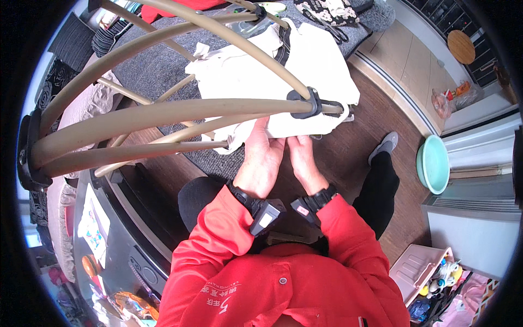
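A folding frame of tan metal tubes (163,113) with black plastic joints reaches across from the left. White fabric (272,71) is stretched over its far end, lying across a grey padded surface. At the near edge of this fabric, my left hand (260,163) grips with the thumb on top and the fingers partly underneath. My right hand (306,163) is close beside it, fingertips pinched at the same edge and partly hidden by the cloth. A black joint (305,103) sits just beyond both hands. Each wrist wears a black strap with a small device.
A dark cabinet top (131,229) holding papers and small items stands at my left. A mint-green basin (433,164) leans by the wall on the right. Lower right is a pink bin (419,267) beside toys. My foot (384,147) rests on the brown floor.
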`<state>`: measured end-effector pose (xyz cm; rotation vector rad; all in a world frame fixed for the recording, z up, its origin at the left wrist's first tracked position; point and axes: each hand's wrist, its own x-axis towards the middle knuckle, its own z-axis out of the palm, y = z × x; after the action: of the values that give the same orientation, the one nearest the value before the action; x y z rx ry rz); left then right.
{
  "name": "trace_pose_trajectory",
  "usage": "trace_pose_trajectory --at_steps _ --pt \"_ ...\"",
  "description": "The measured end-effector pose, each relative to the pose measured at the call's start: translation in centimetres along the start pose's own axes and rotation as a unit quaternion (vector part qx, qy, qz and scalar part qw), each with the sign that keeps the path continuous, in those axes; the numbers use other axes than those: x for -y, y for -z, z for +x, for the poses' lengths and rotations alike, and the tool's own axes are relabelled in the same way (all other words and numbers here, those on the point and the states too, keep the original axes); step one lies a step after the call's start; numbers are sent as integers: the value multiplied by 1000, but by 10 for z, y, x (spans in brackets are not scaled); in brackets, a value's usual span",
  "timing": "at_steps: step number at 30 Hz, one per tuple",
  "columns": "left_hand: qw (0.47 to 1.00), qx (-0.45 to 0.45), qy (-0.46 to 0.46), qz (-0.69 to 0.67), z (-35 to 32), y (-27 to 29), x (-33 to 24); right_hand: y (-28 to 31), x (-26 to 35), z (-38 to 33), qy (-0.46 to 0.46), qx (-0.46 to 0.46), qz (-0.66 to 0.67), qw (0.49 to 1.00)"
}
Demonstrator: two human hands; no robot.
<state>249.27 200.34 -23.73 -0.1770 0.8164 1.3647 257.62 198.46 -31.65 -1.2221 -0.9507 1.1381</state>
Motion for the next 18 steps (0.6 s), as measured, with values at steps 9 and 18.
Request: trace_pose_trajectory --at_steps 9,18 --pt "1000 -16 17 16 0 -9 -15 -12 30 26 58 24 63 996" --pt "998 -60 7 20 4 -16 -21 -18 25 38 139 53 47 988"
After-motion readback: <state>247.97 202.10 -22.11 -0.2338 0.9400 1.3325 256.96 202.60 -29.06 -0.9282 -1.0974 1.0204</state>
